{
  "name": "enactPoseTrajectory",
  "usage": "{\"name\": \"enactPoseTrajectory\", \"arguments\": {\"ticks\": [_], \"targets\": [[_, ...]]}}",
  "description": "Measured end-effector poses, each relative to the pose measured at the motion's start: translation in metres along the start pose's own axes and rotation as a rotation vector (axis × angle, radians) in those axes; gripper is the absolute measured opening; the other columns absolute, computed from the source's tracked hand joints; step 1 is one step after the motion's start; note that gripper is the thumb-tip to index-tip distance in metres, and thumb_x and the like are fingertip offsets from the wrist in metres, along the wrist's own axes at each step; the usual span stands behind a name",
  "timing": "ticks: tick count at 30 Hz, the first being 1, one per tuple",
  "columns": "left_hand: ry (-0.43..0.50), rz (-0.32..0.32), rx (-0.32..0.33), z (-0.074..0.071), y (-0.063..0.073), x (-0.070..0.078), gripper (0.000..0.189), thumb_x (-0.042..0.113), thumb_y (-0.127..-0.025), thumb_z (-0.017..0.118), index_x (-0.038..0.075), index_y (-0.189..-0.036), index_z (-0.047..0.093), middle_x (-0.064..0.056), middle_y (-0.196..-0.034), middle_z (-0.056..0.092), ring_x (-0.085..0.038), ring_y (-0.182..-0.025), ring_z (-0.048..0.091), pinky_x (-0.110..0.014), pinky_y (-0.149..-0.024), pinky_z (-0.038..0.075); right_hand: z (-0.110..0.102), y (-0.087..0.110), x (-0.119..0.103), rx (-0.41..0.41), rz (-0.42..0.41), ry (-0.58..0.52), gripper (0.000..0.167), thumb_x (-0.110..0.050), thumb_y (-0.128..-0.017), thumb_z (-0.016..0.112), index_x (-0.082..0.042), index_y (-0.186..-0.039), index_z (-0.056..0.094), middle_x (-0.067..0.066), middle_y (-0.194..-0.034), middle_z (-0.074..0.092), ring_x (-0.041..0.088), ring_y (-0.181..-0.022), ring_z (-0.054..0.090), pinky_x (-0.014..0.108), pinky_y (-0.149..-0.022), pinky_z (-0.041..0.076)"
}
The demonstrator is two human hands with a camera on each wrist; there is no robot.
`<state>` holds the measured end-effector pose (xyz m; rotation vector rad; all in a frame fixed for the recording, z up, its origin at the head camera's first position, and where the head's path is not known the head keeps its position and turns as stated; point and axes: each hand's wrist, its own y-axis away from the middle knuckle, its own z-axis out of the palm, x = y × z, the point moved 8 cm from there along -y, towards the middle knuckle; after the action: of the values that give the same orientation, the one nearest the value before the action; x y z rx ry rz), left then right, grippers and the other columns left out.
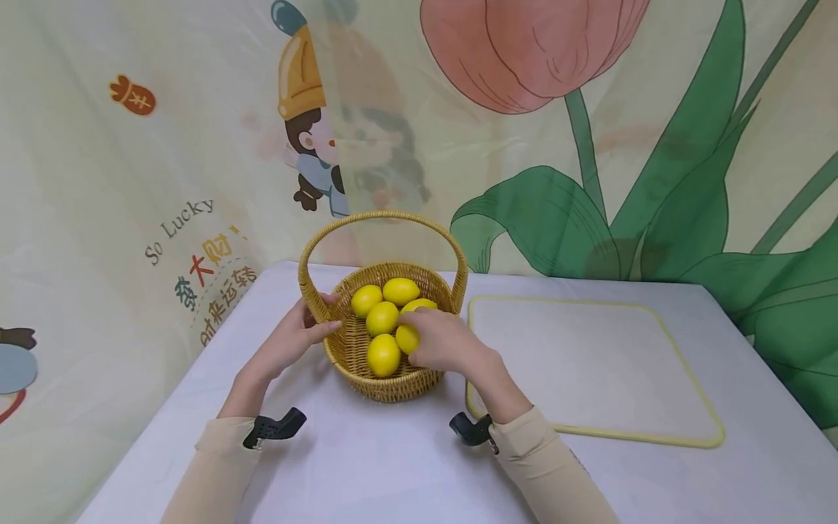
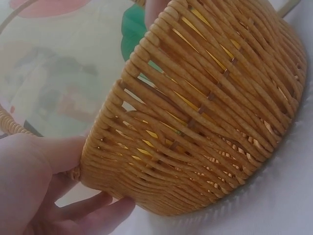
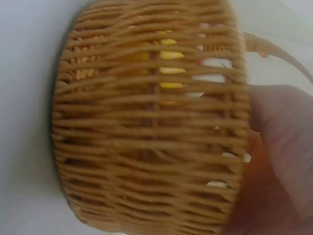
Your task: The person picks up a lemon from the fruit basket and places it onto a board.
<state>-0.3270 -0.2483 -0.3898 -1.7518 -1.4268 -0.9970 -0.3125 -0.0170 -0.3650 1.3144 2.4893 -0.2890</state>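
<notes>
A woven wicker basket [image 1: 389, 389] with a tall arched handle stands on the table, holding several yellow lemons [image 1: 382, 355]. My left hand [image 1: 294, 342] grips the basket's left rim near the foot of the handle, thumb at the inner side. In the left wrist view, the fingers [image 2: 110, 215] lie against the outside of the weave. Over the right rim, my right hand [image 1: 445, 338] reaches in and holds a lemon [image 1: 407, 339] between thumb and fingers. Another lemon [image 1: 419, 304] lies partly behind that hand. The right wrist view shows the wicker wall hiding the fingertips.
To the right of the basket lies a pale rectangular mat [image 1: 589, 364] with a yellow border on the white-covered table [image 1: 366, 466]. A printed curtain [image 1: 393, 109] hangs right behind the table's back edge. Each wrist wears a black camera mount [image 1: 275, 428].
</notes>
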Motion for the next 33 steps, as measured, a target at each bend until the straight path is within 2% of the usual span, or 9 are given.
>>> {"name": "enactPoseTrajectory", "arguments": {"ticks": [8, 13, 16, 21, 27, 33], "targets": [[-0.002, 0.002, -0.005, -0.002, 0.001, 0.002, 0.057, 0.035, -0.095, 0.067, 0.010, -0.139, 0.039, -0.006, -0.158, 0.040, -0.034, -0.138, 0.046, -0.051, -0.109, 0.045, -0.026, 0.012, 0.000, 0.055, 0.006, -0.064, 0.061, -0.018, -0.078, 0.069, -0.025, -0.137, 0.058, -0.004, -0.139, 0.058, 0.016, -0.113, 0.057, 0.035, -0.085, 0.050], [-0.005, 0.007, -0.006, -0.002, 0.001, 0.002, 0.057, 0.034, -0.095, 0.066, 0.009, -0.138, 0.039, -0.007, -0.158, 0.040, -0.034, -0.135, 0.048, -0.046, -0.105, 0.047, -0.047, 0.025, -0.001, 0.079, 0.012, -0.124, 0.062, -0.018, -0.077, 0.071, -0.026, -0.137, 0.058, -0.005, -0.136, 0.059, 0.016, -0.103, 0.057, 0.033, -0.078, 0.049], [-0.008, 0.009, -0.004, -0.002, 0.001, 0.003, 0.054, 0.031, -0.096, 0.066, 0.009, -0.138, 0.040, -0.008, -0.157, 0.041, -0.034, -0.134, 0.049, -0.045, -0.104, 0.047, -0.060, 0.035, 0.001, 0.095, 0.012, -0.180, 0.062, -0.016, -0.078, 0.071, -0.026, -0.137, 0.058, -0.004, -0.138, 0.058, 0.017, -0.105, 0.057, 0.036, -0.083, 0.051], [-0.010, 0.008, -0.006, -0.001, 0.000, 0.004, 0.054, 0.032, -0.096, 0.066, 0.010, -0.138, 0.040, -0.007, -0.157, 0.041, -0.033, -0.134, 0.049, -0.045, -0.104, 0.047, -0.080, 0.048, 0.010, 0.150, 0.001, -0.231, 0.060, -0.013, -0.079, 0.072, -0.025, -0.136, 0.058, -0.004, -0.140, 0.057, 0.019, -0.114, 0.056, 0.041, -0.095, 0.052], [-0.010, -0.004, -0.001, 0.000, 0.001, 0.002, 0.057, 0.035, -0.095, 0.067, 0.010, -0.139, 0.040, -0.007, -0.157, 0.041, -0.033, -0.135, 0.048, -0.049, -0.106, 0.048, -0.095, 0.060, 0.026, 0.192, 0.020, -0.273, 0.061, -0.012, -0.081, 0.070, -0.023, -0.139, 0.056, -0.004, -0.137, 0.058, 0.020, -0.110, 0.057, 0.039, -0.091, 0.053], [-0.010, -0.002, 0.002, 0.001, 0.000, 0.001, 0.054, 0.030, -0.096, 0.067, 0.011, -0.138, 0.039, -0.009, -0.155, 0.042, -0.034, -0.136, 0.046, -0.051, -0.104, 0.049, -0.105, 0.068, 0.043, 0.222, 0.050, -0.308, 0.058, -0.011, -0.082, 0.069, -0.021, -0.138, 0.055, -0.002, -0.134, 0.059, 0.022, -0.108, 0.057, 0.040, -0.089, 0.054]]}}
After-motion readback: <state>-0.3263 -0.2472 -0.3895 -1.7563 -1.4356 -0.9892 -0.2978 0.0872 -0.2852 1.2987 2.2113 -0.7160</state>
